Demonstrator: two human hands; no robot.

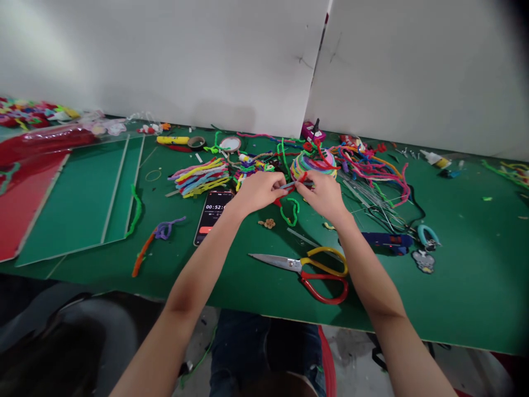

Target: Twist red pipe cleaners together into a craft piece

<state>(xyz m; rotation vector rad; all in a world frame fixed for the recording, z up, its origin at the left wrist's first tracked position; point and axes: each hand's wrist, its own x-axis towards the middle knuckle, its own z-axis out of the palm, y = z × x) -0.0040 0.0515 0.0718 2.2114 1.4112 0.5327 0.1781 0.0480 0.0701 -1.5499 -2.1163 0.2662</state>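
Observation:
Both hands are close together above the middle of the green table [256, 295]. My left hand [261, 190] pinches a thin grey-blue strip [289, 185] from the left. From the right, my right hand [321, 193] has its fingers closed at the strip's other side, with a bit of red pipe cleaner at the fingertips. A green pipe cleaner loop [295, 212] lies just below the hands. Scissors [297, 266] with one yellow and one red handle lie nearer the front edge. A small brown flower [269, 223] rests below my left hand.
A phone [205, 220] showing a timer lies left of the hands. Bundled pipe cleaners [202, 177], tape rolls and coiled pipe cleaners [316, 164] line the back. A blue glue gun [386, 241], clear sticks and a keychain [424, 261] lie right; green boards [88, 193] lie left.

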